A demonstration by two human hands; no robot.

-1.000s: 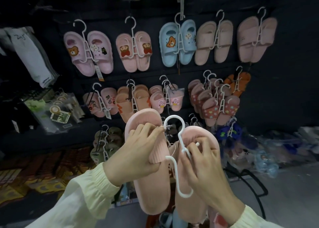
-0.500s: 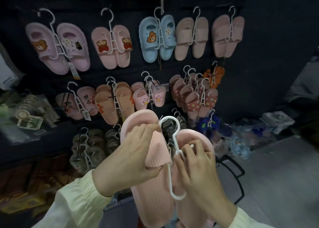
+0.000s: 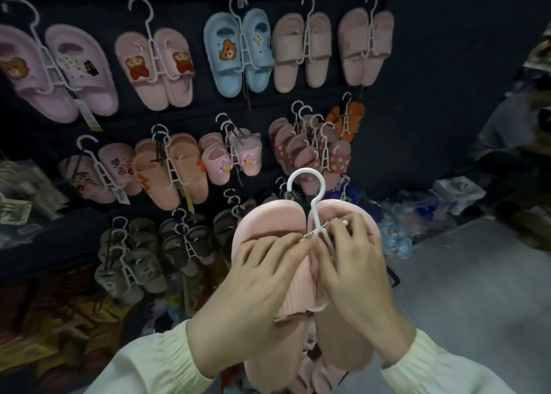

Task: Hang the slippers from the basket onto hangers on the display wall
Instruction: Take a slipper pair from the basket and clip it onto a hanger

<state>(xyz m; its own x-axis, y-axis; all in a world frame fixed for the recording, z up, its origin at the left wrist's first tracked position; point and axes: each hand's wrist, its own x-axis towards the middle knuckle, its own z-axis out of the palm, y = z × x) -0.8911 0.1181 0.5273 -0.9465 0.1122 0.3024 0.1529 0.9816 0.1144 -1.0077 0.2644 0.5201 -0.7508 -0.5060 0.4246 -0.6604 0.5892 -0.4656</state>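
Two plain pink slippers are held up before the display wall (image 3: 432, 101). My left hand (image 3: 253, 292) grips the left pink slipper (image 3: 268, 218) across its ribbed strap. My right hand (image 3: 354, 277) covers the right pink slipper (image 3: 343, 343) and pinches the stem of a white plastic hanger (image 3: 310, 203) between the pair. The hanger's hook stands free above the slippers' toes; its lower loop curls out below my right hand. The basket is hidden.
Rows of slipper pairs on white hangers fill the dark wall: pink bear pairs (image 3: 155, 66), a blue pair (image 3: 238, 51), plain pink pairs (image 3: 366, 45), smaller pairs below (image 3: 170, 170). Bagged goods (image 3: 396, 238) lie on the grey floor (image 3: 477, 289) at right.
The view swung right and tilted. My left hand slid down over the left slipper's strap, and both slippers now sit closer together around the hanger.
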